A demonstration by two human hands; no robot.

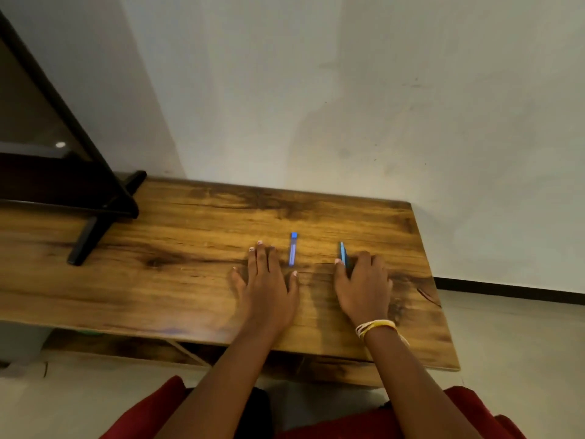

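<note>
My left hand [266, 286] lies flat on the wooden table [158, 248], fingers straight and spread, holding nothing. Just to its right a slim blue stick-like object [293, 250] with a darker blue cap lies on the wood, pointing away from me. My right hand [364, 286] is further right, with its fingers curled round a small blue object [342, 255] that stands on its edge; most of that object is hidden by the fingers. A yellow and white band sits on my right wrist.
A black monitor [47, 137] with its stand foot [85, 239] takes up the table's far left. A pale wall rises behind the table. The table's right edge [437, 280] drops to a light floor. Red cloth covers my lap.
</note>
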